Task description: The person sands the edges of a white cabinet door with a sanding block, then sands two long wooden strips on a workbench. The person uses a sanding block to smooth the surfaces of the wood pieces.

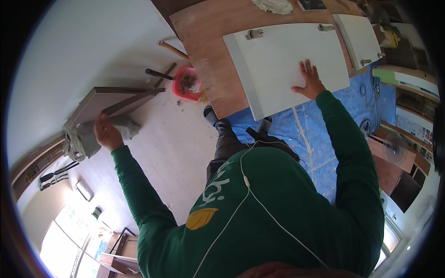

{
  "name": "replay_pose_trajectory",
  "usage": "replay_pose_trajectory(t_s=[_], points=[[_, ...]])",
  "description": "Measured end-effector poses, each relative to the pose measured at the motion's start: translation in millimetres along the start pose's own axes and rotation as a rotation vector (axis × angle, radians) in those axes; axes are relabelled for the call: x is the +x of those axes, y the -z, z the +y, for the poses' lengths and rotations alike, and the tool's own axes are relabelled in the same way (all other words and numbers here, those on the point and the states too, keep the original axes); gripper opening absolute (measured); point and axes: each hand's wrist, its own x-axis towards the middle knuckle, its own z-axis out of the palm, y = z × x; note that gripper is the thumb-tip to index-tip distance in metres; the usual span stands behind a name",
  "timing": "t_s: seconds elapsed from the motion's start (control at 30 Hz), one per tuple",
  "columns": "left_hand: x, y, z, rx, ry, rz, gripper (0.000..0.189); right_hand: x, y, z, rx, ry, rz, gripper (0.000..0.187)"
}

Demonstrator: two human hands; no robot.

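Note:
My right hand [309, 82] lies flat with spread fingers on a white cabinet door [274, 66], gripping nothing. Two metal concealed hinges, a left one [255, 33] and a right one [325, 27], sit along the door's far edge. The door rests on a brown plywood sheet [208, 52], its near edge overhanging the sheet. Out to the left, my left hand [108, 133] is raised with its fingers loosely extended and nothing visible in it. Its fingertips appear beside the edge of a brown board [134, 100]; whether they touch, I cannot tell.
A second white door [358, 40] with hinges lies to the right. A red dustpan [186, 83] holding debris is on the floor near my feet. Blue tarpaulin [320, 128] covers the floor at right. Grey plastic sheeting [87, 139] and an electric fan [394, 148] stand farther out.

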Motion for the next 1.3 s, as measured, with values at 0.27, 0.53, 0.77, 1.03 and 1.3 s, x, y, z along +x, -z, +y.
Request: replay_pose_trajectory(t_s=[0.27,0.53,0.77,1.03,1.3], points=[[-6.5,144.4,197.5,-0.642,-0.064,0.335,0.037,-26.8,40.9,15.2,0.779,0.087,0.337,0.029],[-125.5,245.5,427.8,-0.825,-0.436,0.021,0.025,-96.8,32.5,55.6,1.028,0.566,0.093,0.035],[-218.5,146.3,581.4,-0.877,-0.439,0.134,0.028,-181.9,82.1,10.6,0.829,1.422,0.062,0.073],[-223.5,83.7,634.2,-1.344,-0.359,0.215,0.028,-230.8,66.9,-10.3,1.339,1.236,-0.579,0.046],[-279.2,-41.4,485.2,-0.763,0.281,-0.069,0.013,-149.6,103.1,120.3,1.962,0.410,0.062,0.034]])
